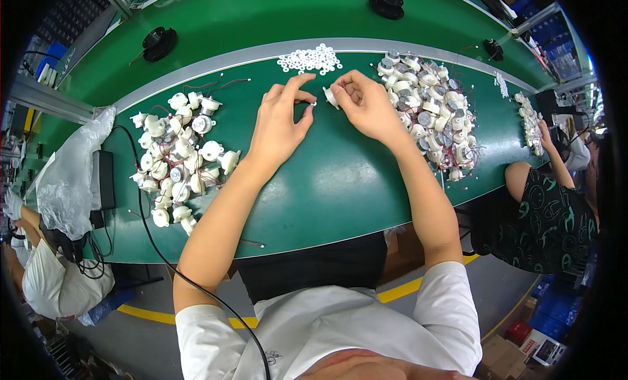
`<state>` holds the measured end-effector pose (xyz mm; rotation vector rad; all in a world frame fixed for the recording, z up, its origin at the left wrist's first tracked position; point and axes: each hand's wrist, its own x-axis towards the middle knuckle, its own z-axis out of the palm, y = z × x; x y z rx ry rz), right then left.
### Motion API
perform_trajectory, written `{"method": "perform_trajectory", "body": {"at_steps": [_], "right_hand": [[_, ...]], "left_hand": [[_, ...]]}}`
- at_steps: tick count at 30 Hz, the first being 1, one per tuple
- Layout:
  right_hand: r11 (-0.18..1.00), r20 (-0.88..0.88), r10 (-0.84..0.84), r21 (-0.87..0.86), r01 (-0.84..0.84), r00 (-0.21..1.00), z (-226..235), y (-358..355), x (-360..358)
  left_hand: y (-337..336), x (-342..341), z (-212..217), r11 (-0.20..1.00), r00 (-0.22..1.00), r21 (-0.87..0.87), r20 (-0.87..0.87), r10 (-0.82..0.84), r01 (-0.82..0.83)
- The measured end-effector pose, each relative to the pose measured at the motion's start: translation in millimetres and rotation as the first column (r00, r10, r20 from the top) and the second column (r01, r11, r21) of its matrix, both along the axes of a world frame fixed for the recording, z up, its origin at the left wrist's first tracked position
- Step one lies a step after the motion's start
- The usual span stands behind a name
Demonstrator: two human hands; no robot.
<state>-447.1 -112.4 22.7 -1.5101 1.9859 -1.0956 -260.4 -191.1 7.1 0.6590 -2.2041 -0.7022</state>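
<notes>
Over the green desk (340,177), between two heaps of small white motors, the right hand (369,108) has its fingers closed on a small white part (331,96). The left hand (281,121) pinches something tiny, perhaps a washer. Light, rigid plastic; grip its edges.

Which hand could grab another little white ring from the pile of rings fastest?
Probably the left hand. Its fingers pinch only something tiny and sit just below the white ring pile. The right hand is busy holding a small white part.

Green workbench (340,183), grey floor (150,341), yellow line (399,289).
</notes>
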Motion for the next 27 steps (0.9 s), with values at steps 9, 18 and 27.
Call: {"method": "perform_trajectory", "body": {"at_steps": [9,18,27], "right_hand": [[0.995,0.111,0.079,-0.066,-0.072,0.991,-12,-2,-3],[0.991,0.062,-0.001,-0.136,0.009,0.998,-15,-16,6],[0.987,0.127,-0.047,-0.145,0.066,0.991,-17,-16,17]], "left_hand": [[2,-2,2,0.987,0.997,0.156,-0.077,-0.01,0.022],[-1,-2,-3,0.996,0.994,0.079,-0.107,-0.034,0.042],[-3,-1,-6,0.996,0.993,0.076,-0.109,-0.042,0.05]]}}
